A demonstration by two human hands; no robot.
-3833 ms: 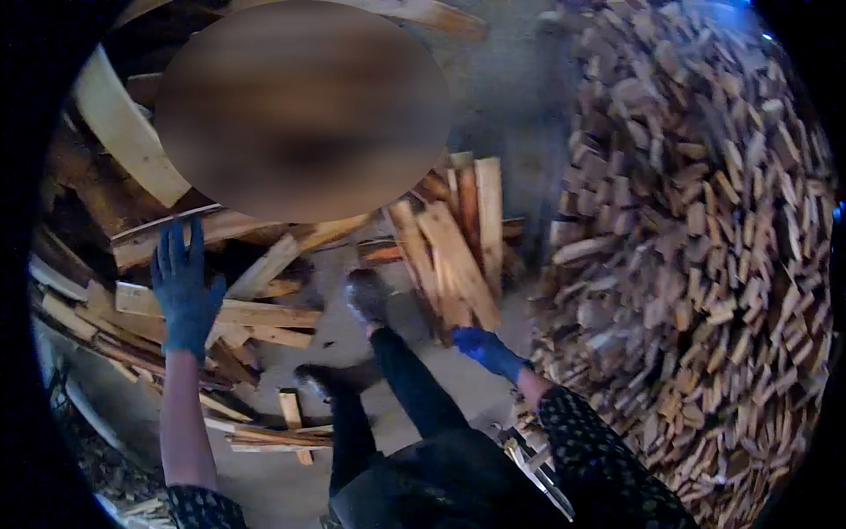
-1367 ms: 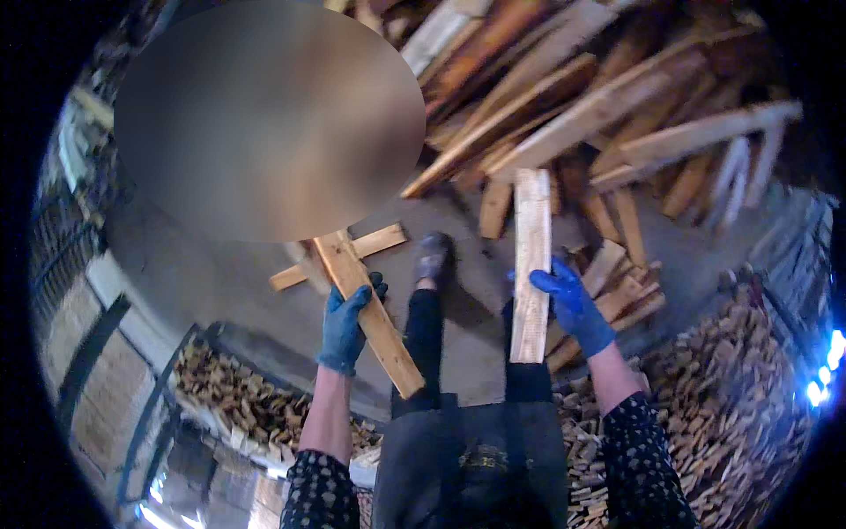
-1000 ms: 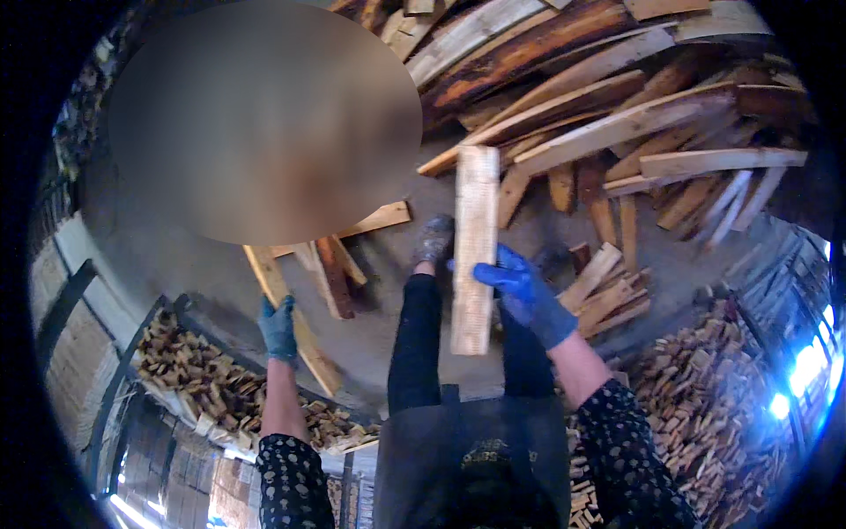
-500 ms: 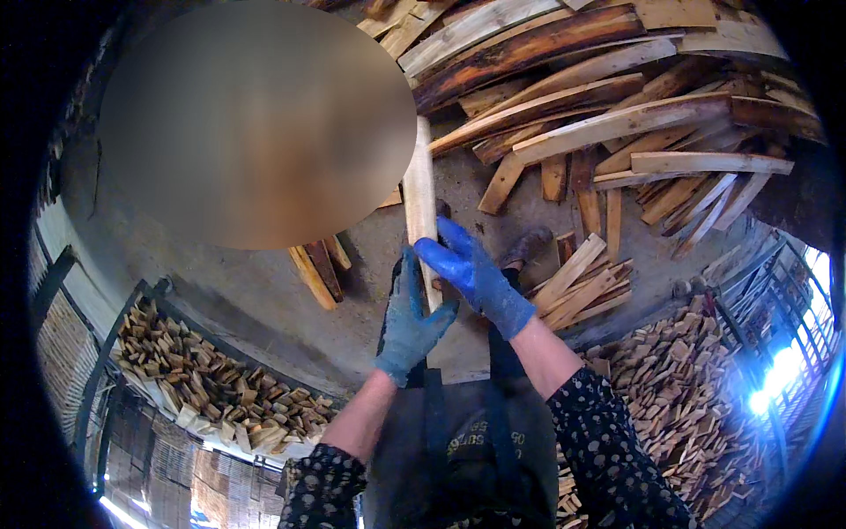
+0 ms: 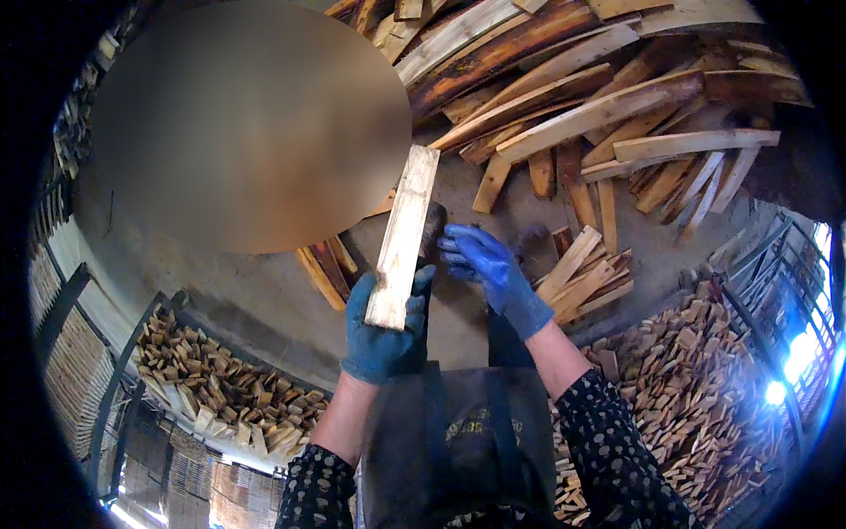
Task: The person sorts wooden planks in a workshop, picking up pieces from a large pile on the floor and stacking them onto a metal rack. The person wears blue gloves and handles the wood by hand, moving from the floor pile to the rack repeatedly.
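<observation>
A pale, flat wooden board (image 5: 404, 234) stands out in front of me, tilted slightly to the right at its far end. My left hand (image 5: 385, 331), in a teal work glove, grips its near end, fingers wrapped around both edges. To the right of the board, my right hand (image 5: 489, 269) in a blue glove is apart from it. Its fingers are stretched toward the board, slightly curled, and hold nothing.
A large heap of long slabs (image 5: 608, 106) covers the far right floor. Short boards (image 5: 586, 278) lie beyond my right hand. Chopped wood fills a bin (image 5: 225, 379) at left and a bigger pile (image 5: 696, 388) at right. A blurred oval hides the far left.
My right hand has let go of the board and drawn to the right. My left hand now holds it alone, with its broad face turned up and its far end nearer me.
</observation>
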